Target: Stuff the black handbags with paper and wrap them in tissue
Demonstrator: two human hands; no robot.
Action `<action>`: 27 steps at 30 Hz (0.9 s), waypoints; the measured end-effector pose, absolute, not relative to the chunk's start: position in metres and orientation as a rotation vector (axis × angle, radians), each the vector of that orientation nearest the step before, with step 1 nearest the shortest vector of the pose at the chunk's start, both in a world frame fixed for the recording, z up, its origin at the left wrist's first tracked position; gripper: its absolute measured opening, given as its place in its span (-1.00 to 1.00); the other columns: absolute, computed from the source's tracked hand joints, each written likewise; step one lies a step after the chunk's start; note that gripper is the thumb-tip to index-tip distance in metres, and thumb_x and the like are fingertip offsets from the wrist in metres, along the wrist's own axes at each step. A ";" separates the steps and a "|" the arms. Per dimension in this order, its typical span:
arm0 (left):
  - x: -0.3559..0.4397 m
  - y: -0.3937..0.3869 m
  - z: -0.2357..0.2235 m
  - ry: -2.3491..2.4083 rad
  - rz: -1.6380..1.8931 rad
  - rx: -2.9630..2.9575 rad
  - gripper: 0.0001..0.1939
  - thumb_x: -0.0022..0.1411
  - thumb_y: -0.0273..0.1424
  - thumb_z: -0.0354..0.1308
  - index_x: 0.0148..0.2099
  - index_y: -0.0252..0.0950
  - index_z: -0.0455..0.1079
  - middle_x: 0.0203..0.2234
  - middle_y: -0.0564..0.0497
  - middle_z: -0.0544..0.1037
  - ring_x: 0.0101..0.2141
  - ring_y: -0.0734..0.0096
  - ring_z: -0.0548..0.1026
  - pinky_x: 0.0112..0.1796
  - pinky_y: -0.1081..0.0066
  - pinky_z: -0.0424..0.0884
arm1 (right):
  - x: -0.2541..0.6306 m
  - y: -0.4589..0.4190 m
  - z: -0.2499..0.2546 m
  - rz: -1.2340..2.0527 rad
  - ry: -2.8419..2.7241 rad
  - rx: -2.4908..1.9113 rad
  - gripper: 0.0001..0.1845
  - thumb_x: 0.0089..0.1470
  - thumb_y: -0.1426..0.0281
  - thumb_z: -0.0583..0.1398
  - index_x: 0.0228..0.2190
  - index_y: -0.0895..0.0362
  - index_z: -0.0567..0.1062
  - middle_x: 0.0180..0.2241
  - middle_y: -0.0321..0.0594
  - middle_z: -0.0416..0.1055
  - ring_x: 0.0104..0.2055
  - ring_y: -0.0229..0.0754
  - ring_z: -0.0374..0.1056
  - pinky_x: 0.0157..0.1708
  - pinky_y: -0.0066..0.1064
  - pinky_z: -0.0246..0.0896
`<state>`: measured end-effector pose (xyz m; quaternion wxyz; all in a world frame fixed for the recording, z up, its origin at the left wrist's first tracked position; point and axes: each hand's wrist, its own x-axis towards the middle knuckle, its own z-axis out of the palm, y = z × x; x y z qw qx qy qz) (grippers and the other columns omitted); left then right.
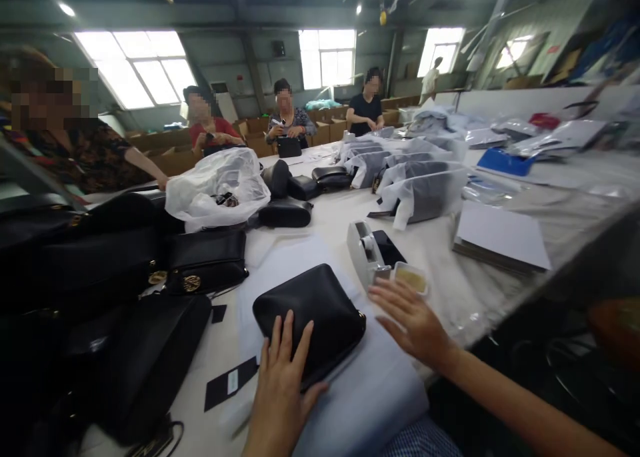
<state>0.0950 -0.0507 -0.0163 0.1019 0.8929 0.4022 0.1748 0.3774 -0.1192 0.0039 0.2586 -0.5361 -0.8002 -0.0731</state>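
Note:
A black handbag [315, 304] lies on white wrapping paper [295, 250] in front of me. My left hand [283, 370] rests on its near side, fingers spread and flat, with nothing gripped. To the right of the bag, my right hand [410, 320] hovers by a tape dispenser [364, 254] with its fingers stretched out and holding nothing. I cannot tell whether its fingertips touch the dispenser. Behind that hand is a small clear dish [411, 279] with something yellowish in it. A black tag [227, 385] with a pale label sticks out at the bag's left.
Black bags [207, 260] crowd the left side, with a white plastic bag [217, 187] beyond them. Paper-wrapped bags [423, 187] stand farther back. A phone [389, 247] and a stack of white sheets [503, 237] lie right. Several people work around the table.

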 end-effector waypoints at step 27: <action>0.096 -0.050 -0.054 1.332 0.640 2.817 -0.03 -0.18 -0.51 0.39 0.31 -0.05 0.17 0.31 -0.17 0.13 0.24 -0.22 0.18 0.01 -0.03 0.43 | 0.352 0.168 -0.008 0.257 -2.274 -1.690 -0.54 0.14 0.27 0.21 0.06 0.15 0.45 0.18 0.00 0.30 0.23 0.06 0.19 0.17 -0.18 0.13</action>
